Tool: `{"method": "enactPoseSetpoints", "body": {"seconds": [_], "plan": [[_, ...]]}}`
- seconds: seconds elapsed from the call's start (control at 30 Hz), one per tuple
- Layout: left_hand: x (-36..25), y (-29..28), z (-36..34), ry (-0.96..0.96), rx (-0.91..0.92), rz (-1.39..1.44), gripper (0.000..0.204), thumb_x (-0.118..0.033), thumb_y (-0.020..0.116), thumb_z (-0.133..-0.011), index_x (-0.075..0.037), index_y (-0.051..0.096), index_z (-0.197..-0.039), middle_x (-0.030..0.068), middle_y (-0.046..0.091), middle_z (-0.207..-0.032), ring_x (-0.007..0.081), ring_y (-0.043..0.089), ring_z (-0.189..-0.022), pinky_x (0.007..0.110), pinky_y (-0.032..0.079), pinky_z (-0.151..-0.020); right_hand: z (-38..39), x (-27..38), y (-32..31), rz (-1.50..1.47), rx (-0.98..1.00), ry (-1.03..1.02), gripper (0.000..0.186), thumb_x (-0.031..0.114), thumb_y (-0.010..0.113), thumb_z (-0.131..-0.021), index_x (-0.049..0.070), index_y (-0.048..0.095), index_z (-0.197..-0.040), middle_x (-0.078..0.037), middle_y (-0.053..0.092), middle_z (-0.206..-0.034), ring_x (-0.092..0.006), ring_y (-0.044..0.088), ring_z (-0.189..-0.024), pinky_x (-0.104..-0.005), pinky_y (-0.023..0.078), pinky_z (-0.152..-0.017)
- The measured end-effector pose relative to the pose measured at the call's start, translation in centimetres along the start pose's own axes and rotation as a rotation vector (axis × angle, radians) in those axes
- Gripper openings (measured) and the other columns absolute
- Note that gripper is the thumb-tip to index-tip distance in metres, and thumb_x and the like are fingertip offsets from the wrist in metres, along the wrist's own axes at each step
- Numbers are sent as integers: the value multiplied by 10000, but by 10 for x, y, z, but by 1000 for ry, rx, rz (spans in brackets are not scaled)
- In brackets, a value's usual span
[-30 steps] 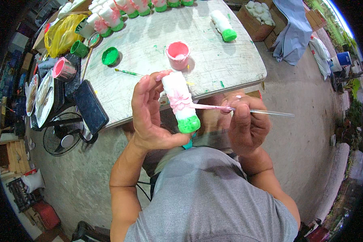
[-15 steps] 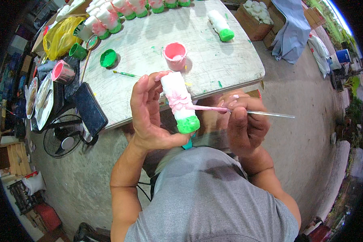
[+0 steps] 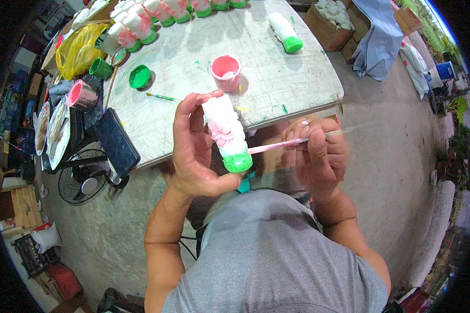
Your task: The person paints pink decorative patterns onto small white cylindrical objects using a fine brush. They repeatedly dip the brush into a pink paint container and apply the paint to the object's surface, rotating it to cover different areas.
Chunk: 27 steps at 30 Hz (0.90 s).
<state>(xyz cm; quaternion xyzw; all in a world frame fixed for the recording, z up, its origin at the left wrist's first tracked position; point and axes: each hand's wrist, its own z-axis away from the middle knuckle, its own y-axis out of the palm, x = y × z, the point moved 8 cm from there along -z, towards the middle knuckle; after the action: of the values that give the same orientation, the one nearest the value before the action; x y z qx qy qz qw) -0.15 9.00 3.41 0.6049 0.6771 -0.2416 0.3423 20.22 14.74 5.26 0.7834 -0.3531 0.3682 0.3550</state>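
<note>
My left hand (image 3: 190, 141) grips a white cylindrical figure (image 3: 223, 128) by its two ends, thumb at the bottom and fingertips at the top. The figure has a raised pink flower on its side and a green painted base, and it leans slightly. In my right hand (image 3: 321, 154) a thin paintbrush (image 3: 277, 146) is pinched, its pink-coated end at the figure's right side, just above the green band. The clear rear end of the brush is blurred. Beyond the figure, on the table (image 3: 292, 88), stands a cup of pink paint (image 3: 225, 72).
A pot of green paint (image 3: 139, 76) and a green-tipped brush (image 3: 163, 97) lie on the table. Several painted figures (image 3: 181, 9) line its far edge; another figure (image 3: 285, 32) lies at the far right. A black phone (image 3: 118, 141) rests at the left edge, above a fan (image 3: 83, 180).
The figure has shifted slightly left and tilted in my left hand. The brush tip has moved down from beside the flower toward the green base, and its rear end has swung upward.
</note>
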Motion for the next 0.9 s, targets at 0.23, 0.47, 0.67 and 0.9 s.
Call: {"method": "enactPoseSetpoints", "body": {"seconds": [0.23, 0.47, 0.67, 0.9], "plan": [[-7, 1, -3, 29, 46, -140, 1145, -75, 837, -539, 27, 313, -1552, 167, 364, -1458, 331, 431, -1420, 441, 381, -1170, 7, -2, 4, 45, 50, -16, 177, 156, 503, -1099, -10, 561, -1081, -120, 635, -957, -187, 626, -859, -346, 532, -809], [-6, -1, -4, 37, 49, -163, 1155, -92, 845, -541, 33, 305, -1555, 168, 359, -1459, 315, 442, -1407, 436, 399, -1160, 6, -4, 6, 66, 53, -56, 184, 166, 494, -1103, -8, 553, -1099, -119, 629, -948, -179, 609, -850, -341, 523, -797], [-4, -2, -2, 41, 47, -177, 1158, -114, 854, -538, 12, 317, -1556, 163, 371, -1462, 331, 452, -1411, 447, 400, -1157, 3, -3, 12, 100, 49, -44, 182, 176, 483, -1108, 4, 540, -1088, -119, 629, -945, -174, 590, -841, -336, 510, -784], [-1, -3, -1, 44, 27, -144, 1157, -147, 865, -528, -14, 339, -1550, 150, 406, -1462, 353, 456, -1422, 448, 372, -1163, 1, -3, 8, 70, 42, -60, 180, 174, 484, -1108, 5, 545, -1090, -123, 630, -954, -176, 593, -853, -335, 510, -795]]}}
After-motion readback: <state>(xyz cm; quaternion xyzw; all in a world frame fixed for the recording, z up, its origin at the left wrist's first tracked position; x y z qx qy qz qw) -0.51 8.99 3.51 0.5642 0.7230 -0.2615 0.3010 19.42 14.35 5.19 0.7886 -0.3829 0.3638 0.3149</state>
